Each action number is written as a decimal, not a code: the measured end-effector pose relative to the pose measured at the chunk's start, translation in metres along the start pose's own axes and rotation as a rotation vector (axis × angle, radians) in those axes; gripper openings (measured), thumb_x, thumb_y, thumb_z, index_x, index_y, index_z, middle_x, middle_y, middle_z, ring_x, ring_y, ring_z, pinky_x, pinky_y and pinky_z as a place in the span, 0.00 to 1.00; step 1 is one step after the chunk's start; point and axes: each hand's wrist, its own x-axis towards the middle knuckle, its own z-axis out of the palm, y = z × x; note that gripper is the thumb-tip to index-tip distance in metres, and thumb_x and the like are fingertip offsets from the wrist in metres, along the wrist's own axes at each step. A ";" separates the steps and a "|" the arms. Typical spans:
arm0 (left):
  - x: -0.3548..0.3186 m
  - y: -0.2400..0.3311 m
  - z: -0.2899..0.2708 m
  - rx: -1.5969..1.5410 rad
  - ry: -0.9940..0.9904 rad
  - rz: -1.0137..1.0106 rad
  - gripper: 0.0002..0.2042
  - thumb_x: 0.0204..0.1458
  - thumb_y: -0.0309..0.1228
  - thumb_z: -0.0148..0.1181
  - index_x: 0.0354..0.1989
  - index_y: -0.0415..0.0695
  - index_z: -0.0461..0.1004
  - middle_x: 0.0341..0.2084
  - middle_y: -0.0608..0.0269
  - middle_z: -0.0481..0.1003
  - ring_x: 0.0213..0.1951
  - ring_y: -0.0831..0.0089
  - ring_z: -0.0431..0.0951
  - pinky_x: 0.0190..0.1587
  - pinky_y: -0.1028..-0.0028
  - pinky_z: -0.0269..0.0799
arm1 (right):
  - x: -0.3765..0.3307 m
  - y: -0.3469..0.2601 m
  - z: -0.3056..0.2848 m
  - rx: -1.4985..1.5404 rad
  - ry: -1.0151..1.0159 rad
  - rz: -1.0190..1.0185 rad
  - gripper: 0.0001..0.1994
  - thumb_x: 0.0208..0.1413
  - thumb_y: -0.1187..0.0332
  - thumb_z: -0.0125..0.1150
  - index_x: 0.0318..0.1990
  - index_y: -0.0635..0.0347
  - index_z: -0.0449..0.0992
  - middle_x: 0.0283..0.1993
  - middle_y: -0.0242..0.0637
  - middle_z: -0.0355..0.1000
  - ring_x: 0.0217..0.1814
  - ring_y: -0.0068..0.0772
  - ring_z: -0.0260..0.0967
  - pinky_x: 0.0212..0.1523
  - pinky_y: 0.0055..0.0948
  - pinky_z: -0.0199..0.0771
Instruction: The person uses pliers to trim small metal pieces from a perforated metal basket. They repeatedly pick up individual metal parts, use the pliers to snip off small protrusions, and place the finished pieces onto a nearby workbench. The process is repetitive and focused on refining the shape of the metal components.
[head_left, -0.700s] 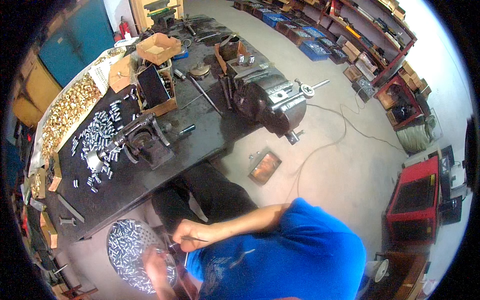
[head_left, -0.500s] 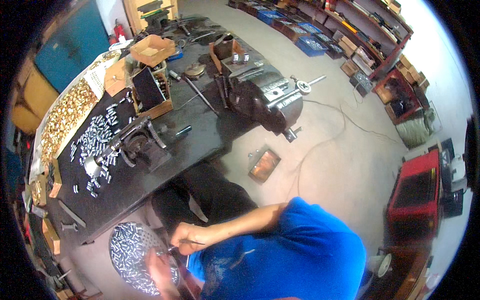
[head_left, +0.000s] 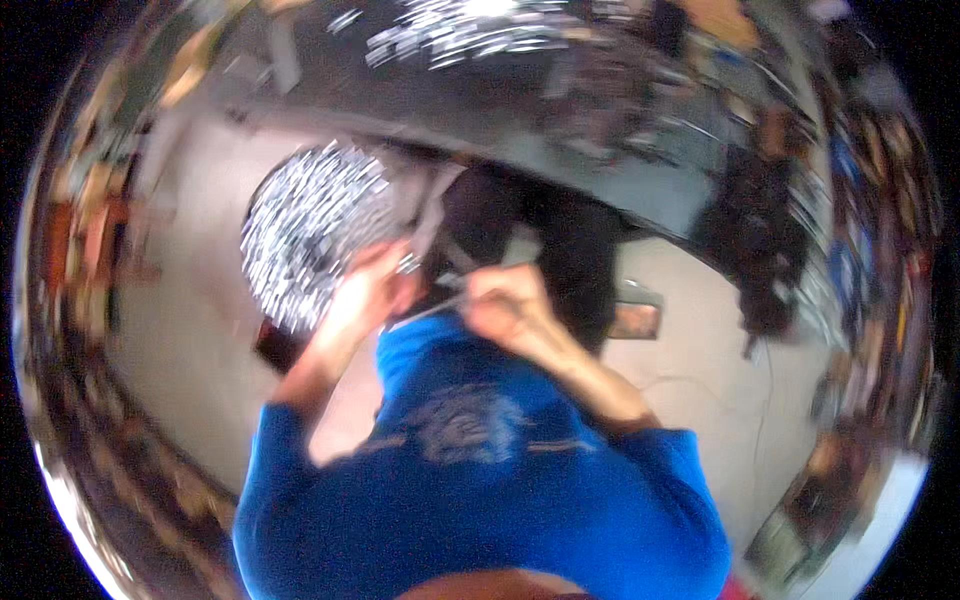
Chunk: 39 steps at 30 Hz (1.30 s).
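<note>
In the head view, blurred overall, the left hand (head_left: 372, 292) is left of the frame's middle, just at the lower right side of a round basin (head_left: 381, 212) filled with small metal pieces (head_left: 310, 220). Its fingertips look narrowed on a small shiny piece (head_left: 410, 262), which sits at the hand's upper right, toward the centre of the frame; the piece's long axis is too smeared to tell. The right hand (head_left: 507, 302), just right of the middle, is curled closed around a thin rod (head_left: 425, 314), whose visible length slants from those fingers down and left, over the upper edge of the blue shirt (head_left: 480, 500), its far end coming near the underside of the left hand. So the shiny piece lies to the upper left of the right hand's grip, with a small gap between the two hands, and the left hand is clearly the nearer to the basin, while the right hand stays apart from it, below the dark bench (head_left: 330, 85) that crosses the top of the frame
</note>
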 end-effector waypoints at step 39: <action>0.012 0.014 0.000 1.074 0.191 0.694 0.09 0.39 0.23 0.59 0.31 0.40 0.74 0.22 0.63 0.73 0.21 0.78 0.72 0.25 0.77 0.68 | -0.008 -0.020 0.015 -1.121 -0.113 -0.619 0.12 0.40 0.78 0.50 0.11 0.60 0.56 0.12 0.36 0.63 0.14 0.26 0.63 0.15 0.23 0.58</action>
